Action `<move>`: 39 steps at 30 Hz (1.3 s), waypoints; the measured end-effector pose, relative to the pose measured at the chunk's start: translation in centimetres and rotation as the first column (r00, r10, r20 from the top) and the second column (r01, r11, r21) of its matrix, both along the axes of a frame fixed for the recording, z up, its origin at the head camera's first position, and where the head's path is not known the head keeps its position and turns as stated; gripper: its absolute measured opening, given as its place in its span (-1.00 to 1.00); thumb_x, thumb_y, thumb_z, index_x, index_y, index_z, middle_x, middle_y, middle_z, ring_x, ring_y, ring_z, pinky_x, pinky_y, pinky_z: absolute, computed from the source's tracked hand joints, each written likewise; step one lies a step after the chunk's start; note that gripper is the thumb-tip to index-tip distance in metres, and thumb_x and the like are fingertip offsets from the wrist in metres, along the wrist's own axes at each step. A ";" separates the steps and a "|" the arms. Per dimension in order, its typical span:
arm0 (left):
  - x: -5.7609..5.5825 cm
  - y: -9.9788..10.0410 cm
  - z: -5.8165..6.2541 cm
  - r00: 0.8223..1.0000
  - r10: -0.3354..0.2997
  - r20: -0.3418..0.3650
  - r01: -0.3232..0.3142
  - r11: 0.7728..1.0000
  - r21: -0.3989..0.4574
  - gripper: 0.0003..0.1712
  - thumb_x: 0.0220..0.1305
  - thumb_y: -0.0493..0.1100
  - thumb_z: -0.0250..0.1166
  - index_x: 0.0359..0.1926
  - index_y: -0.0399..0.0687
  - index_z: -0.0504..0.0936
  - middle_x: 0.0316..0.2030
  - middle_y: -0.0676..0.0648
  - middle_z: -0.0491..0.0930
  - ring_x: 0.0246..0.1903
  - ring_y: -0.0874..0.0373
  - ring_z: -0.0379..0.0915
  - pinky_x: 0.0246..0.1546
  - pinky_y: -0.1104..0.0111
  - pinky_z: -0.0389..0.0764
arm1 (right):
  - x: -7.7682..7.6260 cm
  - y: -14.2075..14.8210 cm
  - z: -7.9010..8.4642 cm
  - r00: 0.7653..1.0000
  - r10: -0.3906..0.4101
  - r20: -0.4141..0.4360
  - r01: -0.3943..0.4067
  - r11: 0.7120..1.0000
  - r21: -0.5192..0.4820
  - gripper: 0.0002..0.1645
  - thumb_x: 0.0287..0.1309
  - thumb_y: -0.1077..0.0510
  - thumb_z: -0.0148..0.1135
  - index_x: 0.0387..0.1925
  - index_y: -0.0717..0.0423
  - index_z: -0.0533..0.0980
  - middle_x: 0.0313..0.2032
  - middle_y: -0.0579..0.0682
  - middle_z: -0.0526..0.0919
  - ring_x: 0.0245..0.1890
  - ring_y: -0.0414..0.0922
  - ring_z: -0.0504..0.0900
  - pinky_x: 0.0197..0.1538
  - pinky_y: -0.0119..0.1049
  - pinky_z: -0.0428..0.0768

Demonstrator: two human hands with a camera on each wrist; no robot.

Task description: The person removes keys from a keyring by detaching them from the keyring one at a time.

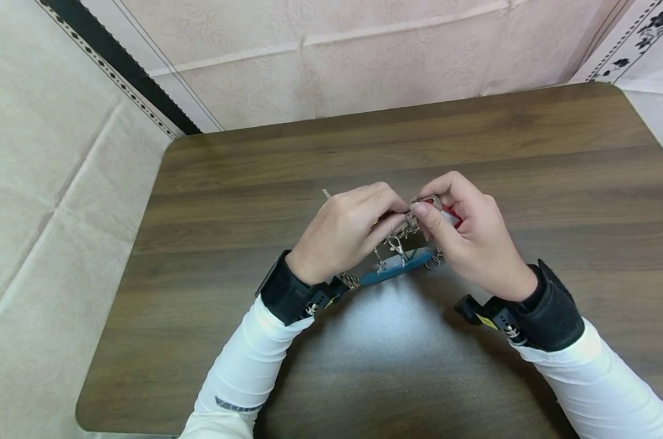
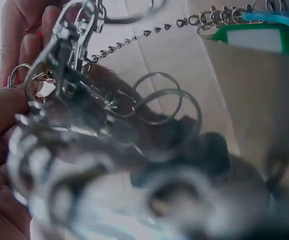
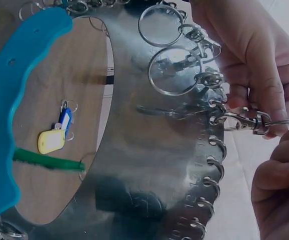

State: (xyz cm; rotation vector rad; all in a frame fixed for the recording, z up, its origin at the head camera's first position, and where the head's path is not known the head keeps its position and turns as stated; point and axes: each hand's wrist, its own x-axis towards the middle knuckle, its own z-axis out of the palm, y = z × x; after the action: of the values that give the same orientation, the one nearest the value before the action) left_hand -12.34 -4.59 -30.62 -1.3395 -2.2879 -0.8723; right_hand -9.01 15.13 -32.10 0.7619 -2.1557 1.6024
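Metal plate [image 3: 134, 130]: one, with a single large cutout.
Blue handle [image 1: 394, 272]: one, along the plate's near side.
Key tags: four in sight, namely red tag [image 1: 453, 216], green tag [image 3: 47, 159], yellow tag [image 3: 45, 142], blue tag [image 3: 66, 117].
Large rings [image 3: 150, 72]: two near the plate's top in the right wrist view; smaller ones too blurred to count.
Plate's place: below and between the hands, over the wooden table [image 1: 144, 353]; contact hidden.
Long axis: slanting from lower left to upper right along the handle, in the head view; ringed edge facing away from the person.
Clasp [image 3: 244, 121]: hooked to that edge, pointing outward.
Left hand [image 1: 353, 219]: knuckles up, fingers bent, pinching the clasp.
Right hand [image 1: 468, 228]: thumb and forefinger together, gripping the red tag near its ring end.
Forearms: two, white-sleeved, converging.
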 end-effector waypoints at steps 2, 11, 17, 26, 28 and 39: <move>0.0 0.0 0.0 1.000 0.000 -0.013 0.000 1.000 -0.002 -0.93 0.43 -0.25 0.27 -0.21 -0.18 0.65 -0.33 -0.01 0.67 -0.37 0.26 0.52 -0.25 0.50 0.55 | -0.1 0.1 0.1 1.000 -0.015 0.026 0.015 1.000 0.011 -0.85 0.25 0.53 0.18 -0.16 0.40 0.46 -0.58 -0.13 0.51 -0.59 -0.29 0.44 -0.49 -0.48 0.38; 0.0 0.1 -0.2 1.000 0.019 -0.001 -0.019 1.000 -0.004 -0.89 0.45 -0.22 0.25 -0.25 -0.15 0.64 -0.36 0.01 0.64 -0.41 0.29 0.47 -0.31 0.51 0.51 | -0.5 0.4 0.3 0.978 -0.091 0.186 0.067 0.989 0.133 -0.86 0.43 0.27 0.16 -0.06 0.26 0.50 -0.39 -0.08 0.55 -0.46 -0.23 0.41 -0.38 -0.42 0.36; 0.0 0.1 -0.3 1.000 0.024 0.003 -0.024 1.000 -0.004 -0.88 0.45 -0.20 0.25 -0.26 -0.13 0.63 -0.37 0.03 0.63 -0.43 0.30 0.45 -0.34 0.51 0.48 | -0.8 0.4 0.3 0.974 -0.110 0.200 0.070 0.978 0.195 -0.80 0.50 0.18 0.08 -0.06 0.21 0.55 -0.37 -0.04 0.54 -0.43 -0.24 0.47 -0.35 -0.50 0.43; 0.0 0.2 -0.4 0.997 0.073 -0.039 -0.074 0.997 -0.034 -0.87 0.45 -0.16 0.25 -0.28 -0.08 0.62 -0.42 0.09 0.63 -0.48 0.32 0.45 -0.40 0.46 0.47 | -0.8 0.6 0.1 0.982 -0.119 0.147 0.079 0.964 0.255 -0.76 0.51 0.18 0.06 -0.16 0.12 0.66 -0.38 -0.05 0.59 -0.40 -0.26 0.45 -0.31 -0.49 0.40; 0.0 0.2 -0.5 0.996 0.085 -0.035 -0.087 0.995 -0.039 -0.86 0.45 -0.14 0.26 -0.28 -0.07 0.61 -0.43 0.10 0.62 -0.50 0.32 0.43 -0.41 0.44 0.46 | -0.8 0.6 0.1 0.983 -0.114 0.142 0.075 0.964 0.254 -0.76 0.51 0.20 0.06 -0.18 0.11 0.66 -0.39 -0.07 0.56 -0.41 -0.26 0.44 -0.31 -0.48 0.38; 0.0 0.4 -0.5 0.991 0.133 -0.017 -0.134 0.988 -0.078 -0.83 0.46 -0.10 0.24 -0.30 -0.06 0.59 -0.48 0.10 0.57 -0.53 0.29 0.37 -0.42 0.40 0.42 | -0.5 0.4 0.5 0.986 -0.133 0.103 0.115 0.980 0.164 -0.88 0.41 0.30 0.17 -0.23 0.19 0.63 -0.34 -0.04 0.66 -0.28 -0.33 0.57 -0.18 -0.52 0.48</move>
State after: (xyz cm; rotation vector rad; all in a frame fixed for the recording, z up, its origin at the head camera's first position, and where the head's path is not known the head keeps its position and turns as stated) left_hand -12.34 -4.23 -31.14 -1.2035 -2.3944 -0.7357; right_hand -9.50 15.48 -31.61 0.5800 -2.3830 1.4586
